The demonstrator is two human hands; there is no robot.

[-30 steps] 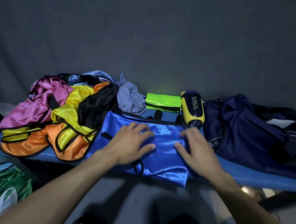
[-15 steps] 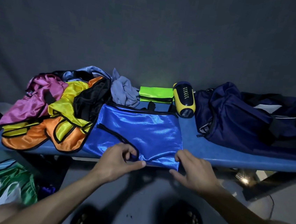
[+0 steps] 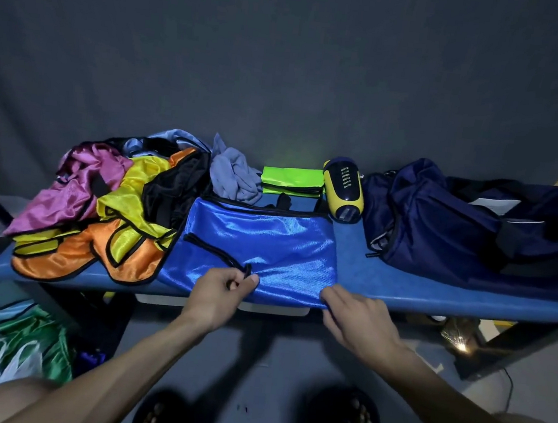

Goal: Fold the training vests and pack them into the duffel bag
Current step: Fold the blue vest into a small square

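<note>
Both hands (image 3: 290, 302) pinch blue vest (image 3: 264, 244) near edge | long axis left-right

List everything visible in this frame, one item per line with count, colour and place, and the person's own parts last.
Satin training vest: one, blue, flat at bench centre.
Unfolded vest heap: several, magenta, yellow, orange, black, bench left.
Crumpled cloth: one, grey-blue, behind the blue vest.
Folded vest: one, neon green, bench rear.
Torch-like device: one, yellow and navy, beside the green vest.
Duffel bag: one, navy, bench right.
Padded bench: one, blue.
Bagged garments: green, floor left.
Left hand: pinching the vest's near edge.
Right hand: gripping the vest's near right corner.
</note>
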